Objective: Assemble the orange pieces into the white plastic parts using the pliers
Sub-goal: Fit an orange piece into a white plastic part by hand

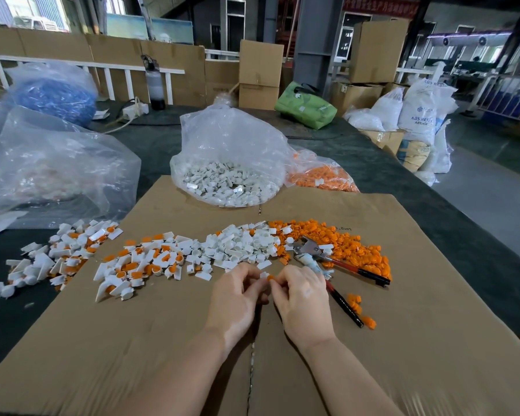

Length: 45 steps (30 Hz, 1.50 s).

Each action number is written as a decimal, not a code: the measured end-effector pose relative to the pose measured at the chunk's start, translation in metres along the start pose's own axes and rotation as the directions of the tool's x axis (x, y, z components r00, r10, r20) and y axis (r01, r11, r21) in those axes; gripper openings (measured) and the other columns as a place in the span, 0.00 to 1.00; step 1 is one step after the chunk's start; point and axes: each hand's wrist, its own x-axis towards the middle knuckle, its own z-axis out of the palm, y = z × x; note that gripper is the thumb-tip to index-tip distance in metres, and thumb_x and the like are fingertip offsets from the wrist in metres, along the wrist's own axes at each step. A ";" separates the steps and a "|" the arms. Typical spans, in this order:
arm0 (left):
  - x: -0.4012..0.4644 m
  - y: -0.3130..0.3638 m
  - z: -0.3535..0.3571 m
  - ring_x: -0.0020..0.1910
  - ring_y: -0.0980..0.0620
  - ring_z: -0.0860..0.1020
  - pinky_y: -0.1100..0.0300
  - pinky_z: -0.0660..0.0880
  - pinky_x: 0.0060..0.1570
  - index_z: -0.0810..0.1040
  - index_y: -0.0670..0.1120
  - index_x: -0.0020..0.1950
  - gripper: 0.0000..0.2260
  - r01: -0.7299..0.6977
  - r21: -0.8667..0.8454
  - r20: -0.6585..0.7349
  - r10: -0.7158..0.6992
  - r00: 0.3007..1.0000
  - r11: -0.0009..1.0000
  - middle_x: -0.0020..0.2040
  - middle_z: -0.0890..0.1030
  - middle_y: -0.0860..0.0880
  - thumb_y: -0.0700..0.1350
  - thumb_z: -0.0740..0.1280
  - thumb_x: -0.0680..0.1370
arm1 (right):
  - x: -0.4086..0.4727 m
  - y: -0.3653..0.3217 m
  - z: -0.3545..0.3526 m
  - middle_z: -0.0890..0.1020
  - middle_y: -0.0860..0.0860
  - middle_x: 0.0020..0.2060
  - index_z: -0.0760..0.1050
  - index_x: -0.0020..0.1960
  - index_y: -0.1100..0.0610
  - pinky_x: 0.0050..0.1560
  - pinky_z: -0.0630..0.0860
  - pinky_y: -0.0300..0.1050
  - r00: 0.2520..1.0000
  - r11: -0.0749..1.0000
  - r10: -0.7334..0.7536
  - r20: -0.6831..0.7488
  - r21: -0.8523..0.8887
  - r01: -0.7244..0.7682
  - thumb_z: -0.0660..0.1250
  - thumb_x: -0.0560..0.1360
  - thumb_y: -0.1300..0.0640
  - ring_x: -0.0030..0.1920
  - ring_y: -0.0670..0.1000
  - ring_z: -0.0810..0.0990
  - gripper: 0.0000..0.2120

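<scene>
Left hand (237,295) and right hand (300,298) close together over the cardboard sheet (162,355) on the tabletop (433,175), fingertips nearly meeting. Left fingers curled, pinching a small white plastic part (263,275). Right fingers curled, pinching an orange piece (270,278), touching the white part's right side. How far seated, cannot tell.

Just right of the right fingers, partly hidden behind that hand: pliers (327,259), lying flat, untouched, red-and-black handles spread toward the near right, metal head toward the far side. A few stray orange pieces (357,307) near the closer handle.

Beyond the fingers, a band of loose parts across the cardboard: a heap of white parts (237,244) straight ahead, a heap of orange pieces (342,238) ahead and to the right, around and under the pliers. Ahead and to the left of the left fingers, a spread of white parts with orange fitted in (138,265), trailing off the cardboard's left edge.

Farther ahead, a clear bag of white parts (228,163), and just to its right a smaller bag of orange pieces (318,172).
</scene>
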 end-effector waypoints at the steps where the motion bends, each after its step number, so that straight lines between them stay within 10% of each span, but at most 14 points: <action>1: 0.000 0.000 0.000 0.31 0.57 0.80 0.69 0.74 0.34 0.78 0.46 0.42 0.05 0.009 -0.019 -0.011 -0.009 1.000 1.000 0.31 0.80 0.49 0.39 0.66 0.77 | 0.000 0.001 0.000 0.77 0.52 0.31 0.75 0.35 0.60 0.44 0.69 0.49 1.000 1.000 0.009 0.016 0.009 -0.009 0.71 0.72 0.61 0.36 0.54 0.74 0.09; 16: 0.006 -0.001 0.000 0.34 0.54 0.79 0.50 0.79 0.47 0.79 0.48 0.48 0.06 0.063 -0.070 -0.048 -0.066 0.997 0.996 0.37 0.82 0.49 0.40 0.63 0.79 | 0.000 -0.001 -0.004 0.80 0.49 0.42 0.81 0.54 0.57 0.48 0.76 0.44 0.996 0.986 -0.079 -0.045 0.141 0.084 0.74 0.69 0.64 0.45 0.51 0.77 0.14; 45: 0.007 0.001 -0.001 0.36 0.54 0.79 0.69 0.73 0.35 0.78 0.45 0.48 0.02 0.039 0.015 -0.063 -0.038 0.997 0.999 0.38 0.81 0.46 0.42 0.69 0.76 | 0.001 0.004 0.000 0.80 0.49 0.45 0.80 0.54 0.57 0.51 0.75 0.43 0.998 0.992 -0.069 -0.012 0.107 0.070 0.73 0.70 0.61 0.49 0.49 0.77 0.13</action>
